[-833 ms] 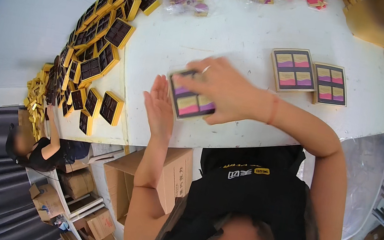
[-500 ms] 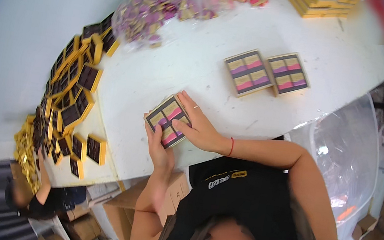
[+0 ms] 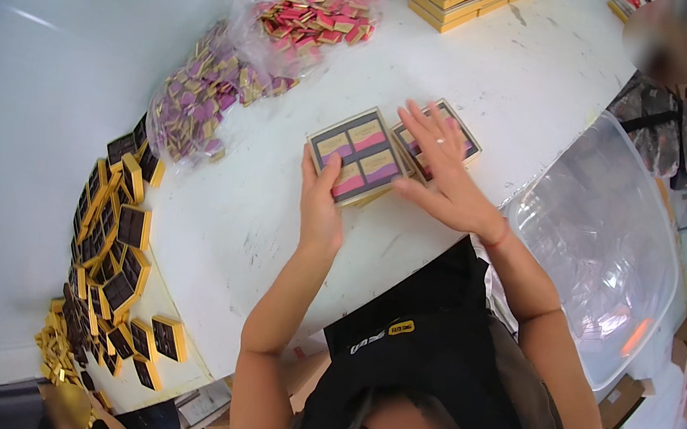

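My left hand (image 3: pixel 323 203) grips the lower left edge of a shallow gold-rimmed box (image 3: pixel 359 156), thumb on top. Pink-and-gold and purple-and-gold flat packets fill its dark compartments. Beneath it the edge of another box shows at the lower right; whether the two touch, I cannot tell. To the right of the held box lies a similar box (image 3: pixel 470 149), mostly covered by my right hand (image 3: pixel 447 184). That hand hovers open with its fingers spread, holding nothing; its thumb reaches near the held box's right edge.
Many dark-centred boxes with gold rims (image 3: pixel 121 279) are heaped along the table's left. Clear bags of purple packets (image 3: pixel 196 99) and pink packets (image 3: pixel 320 11) lie at the back. Stacked filled boxes (image 3: pixel 455 5) stand beyond. A clear plastic bin (image 3: pixel 604 253) sits at right; people are nearby.
The held box has moved right, over the pair of filled boxes. My right hand has let go of it and spread open. The view has also turned.
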`<control>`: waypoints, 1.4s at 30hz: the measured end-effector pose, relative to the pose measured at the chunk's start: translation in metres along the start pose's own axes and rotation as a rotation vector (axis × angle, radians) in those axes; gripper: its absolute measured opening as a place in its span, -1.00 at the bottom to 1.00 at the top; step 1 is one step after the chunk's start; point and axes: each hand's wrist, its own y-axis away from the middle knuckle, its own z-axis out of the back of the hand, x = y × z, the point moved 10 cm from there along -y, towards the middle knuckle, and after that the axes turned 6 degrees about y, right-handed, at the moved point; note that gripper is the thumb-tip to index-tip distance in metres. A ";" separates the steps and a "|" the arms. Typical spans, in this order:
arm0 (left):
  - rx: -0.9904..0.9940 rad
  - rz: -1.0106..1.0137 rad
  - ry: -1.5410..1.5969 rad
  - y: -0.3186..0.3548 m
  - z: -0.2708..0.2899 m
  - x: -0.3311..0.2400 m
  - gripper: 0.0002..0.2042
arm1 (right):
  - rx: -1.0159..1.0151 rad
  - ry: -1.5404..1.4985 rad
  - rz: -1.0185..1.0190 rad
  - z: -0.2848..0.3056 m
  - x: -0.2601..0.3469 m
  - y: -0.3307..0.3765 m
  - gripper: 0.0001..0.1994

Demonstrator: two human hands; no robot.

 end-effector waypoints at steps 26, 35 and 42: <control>0.102 -0.017 0.215 -0.007 -0.057 0.014 -0.46 | -0.513 -0.714 -0.165 0.001 -0.058 0.008 -0.35; 0.238 -0.189 0.184 -0.049 -0.148 -0.032 -0.48 | -0.537 -0.827 -0.091 0.069 -0.048 -0.068 -0.66; 0.204 -0.116 0.235 -0.212 -0.281 -0.079 -0.42 | -0.820 -0.585 -0.249 0.216 -0.118 -0.208 -0.50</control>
